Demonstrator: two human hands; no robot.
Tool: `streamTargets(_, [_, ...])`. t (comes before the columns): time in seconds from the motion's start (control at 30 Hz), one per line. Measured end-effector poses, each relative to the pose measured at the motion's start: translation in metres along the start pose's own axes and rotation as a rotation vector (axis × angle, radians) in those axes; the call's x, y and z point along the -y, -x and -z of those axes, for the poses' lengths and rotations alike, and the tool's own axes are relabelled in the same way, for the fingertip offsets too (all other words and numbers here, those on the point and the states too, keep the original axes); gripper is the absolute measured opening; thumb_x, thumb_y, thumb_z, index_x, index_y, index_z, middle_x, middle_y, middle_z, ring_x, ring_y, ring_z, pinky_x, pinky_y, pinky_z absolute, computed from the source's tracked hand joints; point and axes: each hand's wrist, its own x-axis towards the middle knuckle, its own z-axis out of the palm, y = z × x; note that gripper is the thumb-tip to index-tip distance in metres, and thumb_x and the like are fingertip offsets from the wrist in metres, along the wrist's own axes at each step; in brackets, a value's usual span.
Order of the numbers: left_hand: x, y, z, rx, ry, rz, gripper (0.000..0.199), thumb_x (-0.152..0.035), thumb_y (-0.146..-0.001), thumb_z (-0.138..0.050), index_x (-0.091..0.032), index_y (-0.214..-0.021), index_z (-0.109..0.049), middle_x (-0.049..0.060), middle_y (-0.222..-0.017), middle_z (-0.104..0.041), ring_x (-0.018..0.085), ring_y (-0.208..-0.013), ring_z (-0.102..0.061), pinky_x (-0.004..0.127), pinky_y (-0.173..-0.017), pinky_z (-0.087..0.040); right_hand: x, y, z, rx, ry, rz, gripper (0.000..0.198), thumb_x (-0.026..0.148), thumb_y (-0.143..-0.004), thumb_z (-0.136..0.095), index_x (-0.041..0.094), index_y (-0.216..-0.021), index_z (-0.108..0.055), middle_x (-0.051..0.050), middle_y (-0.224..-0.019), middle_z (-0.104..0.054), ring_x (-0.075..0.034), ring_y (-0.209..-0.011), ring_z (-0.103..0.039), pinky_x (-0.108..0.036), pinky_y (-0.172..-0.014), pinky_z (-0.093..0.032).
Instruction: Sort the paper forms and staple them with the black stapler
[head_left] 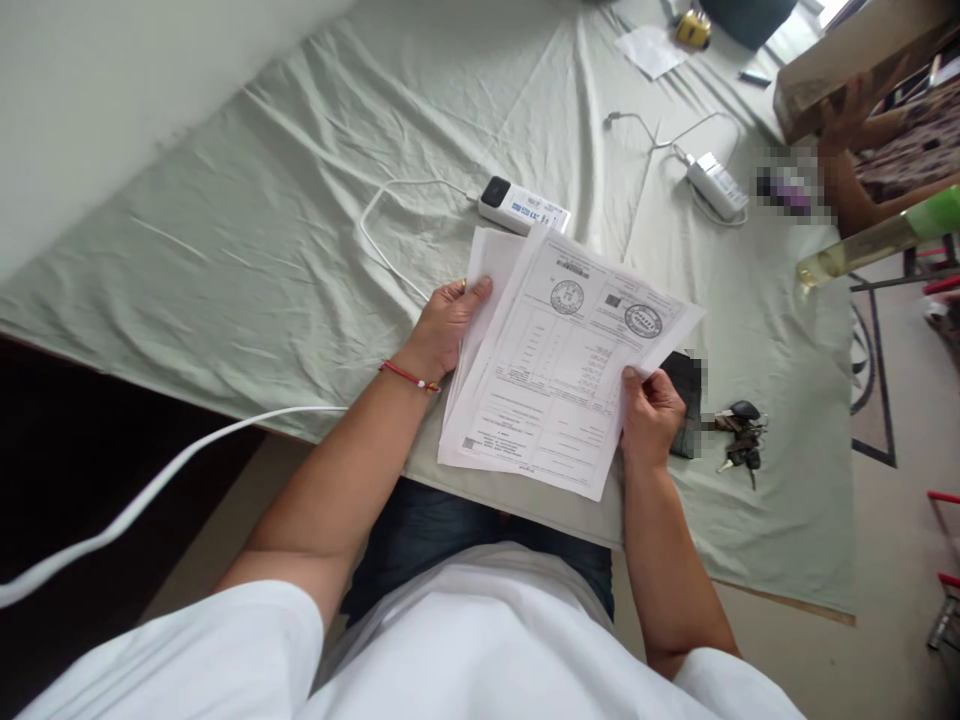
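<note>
Both hands hold printed paper sheets above the near edge of the cloth-covered table. My left hand (452,318) is closed on the left edge of a small stack of papers (487,300), thumb on top. My right hand (651,415) pinches the right edge of the top printed sheet (551,370), which carries two round stamps and rows of small print, seen upside down. The sheets overlap, fanned slightly apart at the left. Just beyond them lies a white power bank (525,208) with a cable. A black wallet-like item (686,400) is partly hidden behind my right hand.
Keys (742,435) lie right of the black item. Farther off are a white adapter (718,187) with its cable, a bottle (874,240) with a green cap, a yellow tape measure (693,29) and a cardboard box (832,65). Another person's arm (862,150) is at the right.
</note>
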Motion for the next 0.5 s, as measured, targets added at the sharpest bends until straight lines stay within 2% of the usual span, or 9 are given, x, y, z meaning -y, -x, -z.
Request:
streamTargets(0.23, [0.001, -0.002, 0.0, -0.034, 0.02, -0.029, 0.035, -0.046, -0.081, -0.088, -0.017, -0.093, -0.073, 0.006, -0.091, -0.082, 0.029, -0.102, -0.08, 0.041, -0.092, -0.068, 0.006, -0.003, 0.0, -0.133, -0.059, 0.095, 0.028, 0.047, -0.088, -0.077, 0.023, -0.09, -0.061, 0.004, -0.084, -0.068, -0.013, -0.075, -0.063, -0.026, -0.075, -0.052])
streamTargets(0.5, [0.001, -0.002, 0.0, -0.039, 0.019, -0.024, 0.032, -0.045, -0.081, -0.088, -0.018, -0.089, -0.073, 0.005, -0.085, -0.081, 0.028, -0.095, -0.081, 0.04, -0.088, -0.069, 0.016, -0.005, -0.006, -0.122, -0.244, 0.02, 0.027, 0.037, -0.077, -0.085, 0.022, -0.092, -0.067, 0.001, -0.091, -0.078, -0.013, -0.08, -0.069, -0.027, -0.077, -0.056])
